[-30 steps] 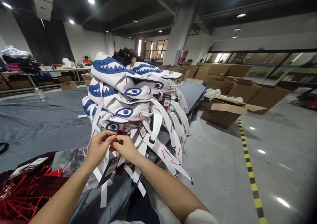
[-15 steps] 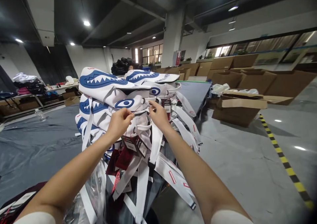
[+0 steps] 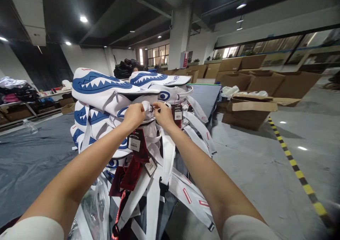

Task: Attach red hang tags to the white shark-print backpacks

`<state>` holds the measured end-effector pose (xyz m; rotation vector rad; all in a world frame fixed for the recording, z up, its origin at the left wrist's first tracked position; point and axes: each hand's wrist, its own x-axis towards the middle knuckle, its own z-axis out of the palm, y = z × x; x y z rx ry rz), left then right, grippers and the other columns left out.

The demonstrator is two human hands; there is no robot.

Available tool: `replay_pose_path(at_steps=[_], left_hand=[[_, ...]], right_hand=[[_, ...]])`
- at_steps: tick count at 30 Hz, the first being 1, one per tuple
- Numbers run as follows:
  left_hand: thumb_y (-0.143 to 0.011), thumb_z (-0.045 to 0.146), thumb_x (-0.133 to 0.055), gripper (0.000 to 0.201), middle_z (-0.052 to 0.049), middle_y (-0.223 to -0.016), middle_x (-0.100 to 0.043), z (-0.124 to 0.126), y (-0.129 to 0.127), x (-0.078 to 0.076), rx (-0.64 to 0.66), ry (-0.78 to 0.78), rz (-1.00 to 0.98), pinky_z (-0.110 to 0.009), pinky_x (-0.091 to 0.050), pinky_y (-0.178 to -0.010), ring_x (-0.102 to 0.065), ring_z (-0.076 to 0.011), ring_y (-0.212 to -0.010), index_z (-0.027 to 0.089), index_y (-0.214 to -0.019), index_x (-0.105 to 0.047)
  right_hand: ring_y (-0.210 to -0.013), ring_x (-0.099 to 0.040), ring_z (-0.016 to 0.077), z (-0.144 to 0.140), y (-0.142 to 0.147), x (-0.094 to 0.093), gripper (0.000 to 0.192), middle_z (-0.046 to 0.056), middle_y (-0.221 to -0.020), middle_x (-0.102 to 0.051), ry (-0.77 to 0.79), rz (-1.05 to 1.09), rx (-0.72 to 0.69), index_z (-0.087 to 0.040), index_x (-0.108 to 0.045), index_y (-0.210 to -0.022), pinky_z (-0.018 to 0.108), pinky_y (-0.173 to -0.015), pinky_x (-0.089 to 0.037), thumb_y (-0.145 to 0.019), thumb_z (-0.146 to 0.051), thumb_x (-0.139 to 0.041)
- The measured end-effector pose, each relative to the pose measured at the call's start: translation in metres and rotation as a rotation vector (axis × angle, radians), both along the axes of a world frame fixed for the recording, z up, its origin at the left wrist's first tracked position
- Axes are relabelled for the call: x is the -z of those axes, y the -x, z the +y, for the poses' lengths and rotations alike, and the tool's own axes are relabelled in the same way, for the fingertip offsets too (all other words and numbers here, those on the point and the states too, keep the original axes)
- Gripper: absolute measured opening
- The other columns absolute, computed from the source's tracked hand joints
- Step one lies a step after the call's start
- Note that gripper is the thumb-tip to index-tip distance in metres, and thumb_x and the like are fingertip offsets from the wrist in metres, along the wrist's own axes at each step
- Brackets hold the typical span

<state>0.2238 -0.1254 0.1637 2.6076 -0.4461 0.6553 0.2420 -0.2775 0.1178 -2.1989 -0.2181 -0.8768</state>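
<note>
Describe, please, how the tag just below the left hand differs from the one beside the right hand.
The lower tag looks larger than the right tag. The lower tag tilts; the right tag hangs nearly straight. More dark red material shows beside the lower tag than by the right tag. Both are dark with white labels.

Matt cloth bags (image 3: 106, 86) (glossy plastic wrap (image 3: 97, 204))

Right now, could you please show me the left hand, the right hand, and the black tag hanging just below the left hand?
Left hand (image 3: 134, 116): head view, back of the hand.
Right hand (image 3: 164, 117): head view, back of the hand.
Black tag (image 3: 134, 144): head view, its white barcode label.
</note>
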Motion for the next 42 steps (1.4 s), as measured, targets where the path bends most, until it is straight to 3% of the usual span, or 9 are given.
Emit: replay_pose_path(at_steps=[6, 11, 17, 19, 23, 27, 32, 39, 42], left_hand=[[-0.079, 0.012, -0.062, 0.01, -0.013, -0.094, -0.074, -0.013, -0.006, -0.003, 0.097, 0.154, 0.099, -0.039, -0.047, -0.089, -0.067, -0.0307, -0.1, 0.015, -0.081, -0.071], [-0.09, 0.023, -0.057, 0.014, -0.01, -0.081, -0.074, -0.01, -0.009, -0.002, 0.239, 0.273, 0.342, -0.031, -0.052, -0.07, -0.069, -0.0197, -0.069, 0.013, -0.092, -0.067], [-0.077, 0.031, -0.073, 0.038, 0.0, -0.079, -0.07, 0.03, -0.003, 0.004, 0.644, 0.536, 0.559, -0.023, -0.049, -0.067, -0.065, -0.013, -0.07, 0.018, -0.109, -0.058], [-0.068, 0.025, -0.077, 0.042, 0.001, -0.08, -0.068, 0.04, -0.004, 0.012, 0.697, 0.572, 0.504, -0.023, -0.049, -0.07, -0.065, -0.0133, -0.073, 0.018, -0.104, -0.058], [-0.075, 0.022, -0.068, 0.032, 0.0, -0.082, -0.068, 0.044, -0.007, 0.03, 0.51, 0.597, 0.138, -0.024, -0.048, -0.071, -0.064, -0.0141, -0.076, 0.018, -0.105, -0.058], [-0.086, 0.022, -0.059, 0.009, -0.004, -0.087, -0.07, 0.034, -0.006, 0.044, 0.428, 0.535, -0.156, -0.027, -0.05, -0.076, -0.066, -0.0155, -0.081, 0.017, -0.093, -0.062], [-0.087, 0.017, -0.061, 0.01, -0.003, -0.09, -0.073, 0.02, -0.004, 0.046, 0.419, 0.417, -0.217, -0.027, -0.051, -0.079, -0.068, -0.0164, -0.085, 0.018, -0.091, -0.07], [-0.097, 0.023, -0.053, 0.019, -0.005, -0.112, -0.072, 0.017, -0.001, 0.044, 0.414, -0.203, -0.54, -0.042, -0.037, -0.1, -0.059, -0.0216, -0.11, 0.023, -0.092, -0.071], [-0.1, 0.02, -0.047, 0.024, -0.003, -0.114, -0.072, 0.016, -0.001, 0.051, 0.424, -0.276, -0.646, -0.042, -0.031, -0.102, -0.056, -0.0199, -0.112, 0.024, -0.096, -0.07]], right_hand=[[-0.097, -0.065, 0.0197, 0.001, 0.004, -0.005, 0.029, 0.006, -0.108, -0.073, 0.039, 0.062, 0.038, -0.018, -0.073, -0.107, 0.03, -0.088, -0.047, -0.087, -0.014, -0.052], [-0.091, -0.064, 0.022, -0.013, 0.019, -0.008, 0.019, 0.006, -0.095, -0.073, 0.109, 0.088, 0.163, -0.021, -0.074, -0.09, 0.03, -0.08, -0.044, -0.089, -0.022, -0.055], [-0.09, -0.065, 0.0237, -0.019, 0.033, -0.006, 0.018, 0.008, -0.085, -0.073, 0.005, 0.254, 0.157, -0.02, -0.073, -0.088, 0.031, -0.077, -0.044, -0.084, -0.014, -0.057], [-0.078, -0.066, 0.0195, -0.018, 0.03, -0.006, 0.017, 0.005, -0.073, -0.071, -0.082, 0.323, 0.065, -0.019, -0.072, -0.084, 0.028, -0.071, -0.045, -0.081, -0.011, -0.058], [-0.051, -0.055, 0.0095, -0.02, 0.022, -0.012, 0.009, -0.002, -0.057, -0.063, -0.183, 0.412, -0.041, -0.017, -0.069, -0.066, 0.02, -0.053, -0.041, -0.073, -0.011, -0.066], [-0.041, -0.042, 0.0067, -0.023, 0.029, -0.021, 0.012, -0.005, -0.044, -0.048, -0.249, 0.509, -0.113, -0.017, -0.064, -0.056, 0.018, -0.04, -0.027, -0.065, -0.014, -0.073], [-0.043, -0.042, 0.0066, -0.026, 0.04, -0.02, 0.017, -0.004, -0.052, -0.048, -0.32, 0.637, -0.27, -0.019, -0.061, -0.062, 0.016, -0.036, -0.026, -0.061, -0.024, -0.077], [-0.05, -0.044, 0.0087, -0.036, 0.021, -0.018, 0.03, -0.002, -0.064, -0.05, -0.627, 0.711, -0.59, -0.023, -0.063, -0.072, 0.017, -0.034, -0.027, -0.054, -0.028, -0.086], [-0.051, -0.045, 0.0073, -0.028, 0.023, -0.017, 0.037, -0.004, -0.062, -0.05, -0.702, 0.672, -0.573, -0.022, -0.061, -0.073, 0.015, -0.035, -0.028, -0.05, -0.029, -0.089]])
